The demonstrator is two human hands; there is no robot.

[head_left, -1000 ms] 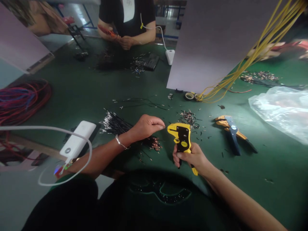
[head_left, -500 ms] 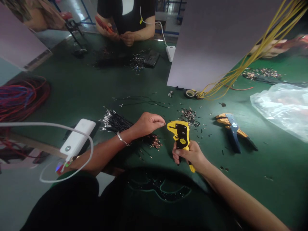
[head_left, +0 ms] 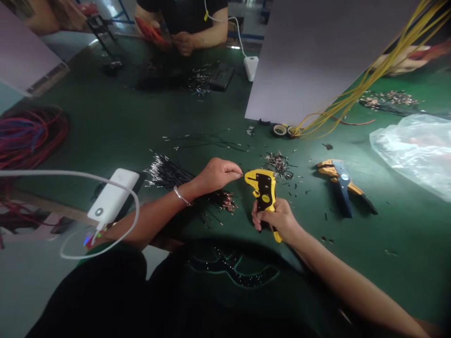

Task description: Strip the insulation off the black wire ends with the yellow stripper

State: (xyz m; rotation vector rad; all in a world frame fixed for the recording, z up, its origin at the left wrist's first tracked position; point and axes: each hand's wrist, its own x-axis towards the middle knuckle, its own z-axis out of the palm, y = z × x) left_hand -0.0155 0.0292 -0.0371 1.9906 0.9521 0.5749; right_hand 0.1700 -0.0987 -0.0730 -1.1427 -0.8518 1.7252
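My right hand (head_left: pixel 276 216) is wrapped round the grips of a yellow and black wire stripper (head_left: pixel 264 190), its jaws pointing left. Just left of those jaws, my left hand (head_left: pixel 221 172) is closed in a pinch, thumb against forefinger. Whatever the pinch holds is too small to make out. Beneath my left wrist lies a bundle of black wires (head_left: pixel 172 171), silvery tips at the left end and bare copper ends at the right. Behind the stripper sits a small heap of cut wire bits (head_left: pixel 278 164).
A second stripper, blue and orange (head_left: pixel 340 183), lies at right near a clear plastic bag (head_left: pixel 416 150). Tape rolls (head_left: pixel 280 130) and yellow wires (head_left: pixel 331 117) are by a pale panel (head_left: pixel 310 61). A white power bank (head_left: pixel 114 195) trails a cable at left. Co-workers' hands (head_left: pixel 185 43) work across the table.
The whole view has shifted slightly, so the table sits a little higher in the picture. Both my hands and the wire stripper keep almost the same places relative to each other.
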